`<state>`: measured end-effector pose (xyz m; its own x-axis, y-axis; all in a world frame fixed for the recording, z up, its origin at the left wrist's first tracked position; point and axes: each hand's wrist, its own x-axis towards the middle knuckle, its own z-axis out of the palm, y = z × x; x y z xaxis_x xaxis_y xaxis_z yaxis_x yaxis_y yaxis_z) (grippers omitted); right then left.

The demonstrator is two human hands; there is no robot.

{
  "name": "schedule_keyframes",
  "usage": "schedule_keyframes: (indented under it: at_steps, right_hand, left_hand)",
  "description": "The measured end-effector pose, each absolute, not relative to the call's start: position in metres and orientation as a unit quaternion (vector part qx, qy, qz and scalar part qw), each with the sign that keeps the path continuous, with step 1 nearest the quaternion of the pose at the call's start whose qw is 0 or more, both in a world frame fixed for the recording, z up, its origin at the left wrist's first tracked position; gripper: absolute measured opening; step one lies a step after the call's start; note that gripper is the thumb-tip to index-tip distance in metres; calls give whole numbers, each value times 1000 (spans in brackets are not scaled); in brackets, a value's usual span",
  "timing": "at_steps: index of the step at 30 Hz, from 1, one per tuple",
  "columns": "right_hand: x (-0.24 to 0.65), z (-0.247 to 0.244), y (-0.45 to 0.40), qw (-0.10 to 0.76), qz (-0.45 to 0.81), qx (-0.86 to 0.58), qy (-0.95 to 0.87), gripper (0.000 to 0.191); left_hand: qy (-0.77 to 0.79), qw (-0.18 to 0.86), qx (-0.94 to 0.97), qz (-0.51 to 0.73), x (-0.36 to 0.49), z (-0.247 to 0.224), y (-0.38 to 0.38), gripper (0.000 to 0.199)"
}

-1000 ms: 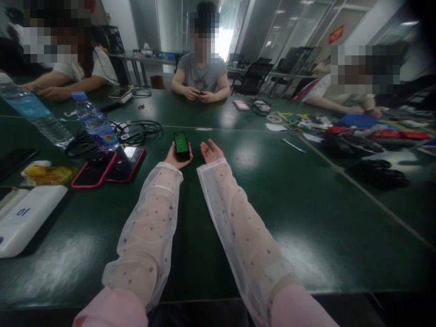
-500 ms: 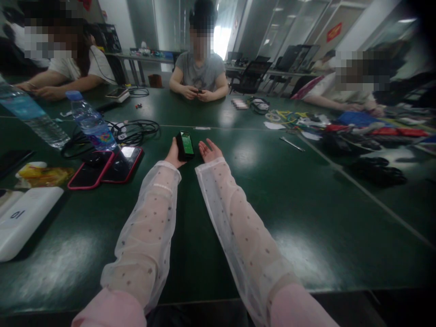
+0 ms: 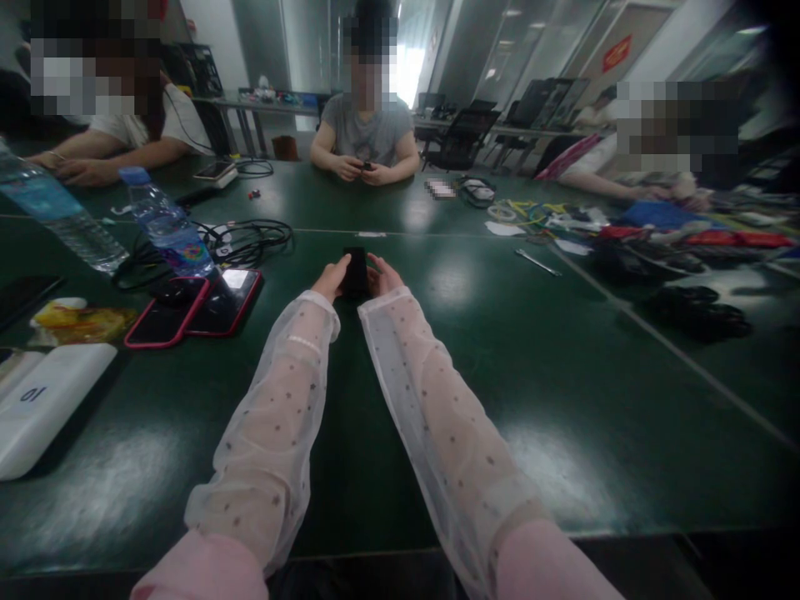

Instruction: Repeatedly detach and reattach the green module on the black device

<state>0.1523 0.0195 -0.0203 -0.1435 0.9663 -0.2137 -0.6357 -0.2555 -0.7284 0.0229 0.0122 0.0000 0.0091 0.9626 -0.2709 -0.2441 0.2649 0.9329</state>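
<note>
A small black box-like object (image 3: 356,272) is between my hands, above the green table (image 3: 562,467), its dark side facing me. My left hand (image 3: 332,277) grips it from the left, thumb along its near face. At its right side is my right hand (image 3: 384,276), fingers bent around that edge and partly hidden behind it. Sheer dotted sleeves cover both forearms.
Two red-edged phones (image 3: 226,302), a tilted bottle (image 3: 167,223), black cables (image 3: 256,242) and a white device (image 3: 53,408) lie left. A wrench (image 3: 538,262) and piled cables (image 3: 656,250) are right. Three people sit around the table.
The black object has turned, so its green face no longer shows. My right hand, open beside it before, has closed in on its right side. My left hand has shifted slightly right.
</note>
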Motion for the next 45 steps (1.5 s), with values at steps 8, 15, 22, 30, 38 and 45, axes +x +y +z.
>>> schedule_keyframes:
  at_steps: [8,15,22,30,38,45]
  right_hand:
    - [148,-18,24,584,700,-371,-177,21]
    - [152,-15,24,545,725,-391,-158,34]
    - [151,-17,23,563,715,-385,-154,33]
    - [147,-19,30,598,692,-387,-121,31]
    - [152,-18,25,591,736,-313,-103,33]
    - [156,-19,22,588,754,-266,-121,38]
  left_hand:
    - [531,553,474,435,37,24,-2,22]
    - [535,513,476,473,39,14,10,45]
    - [559,462,473,501,38,23,6,53]
    - [559,426,501,505,26,35,12,52]
    - [450,635,341,527,6,34,-4,14]
    - [349,729,255,531,10,18,-12,59]
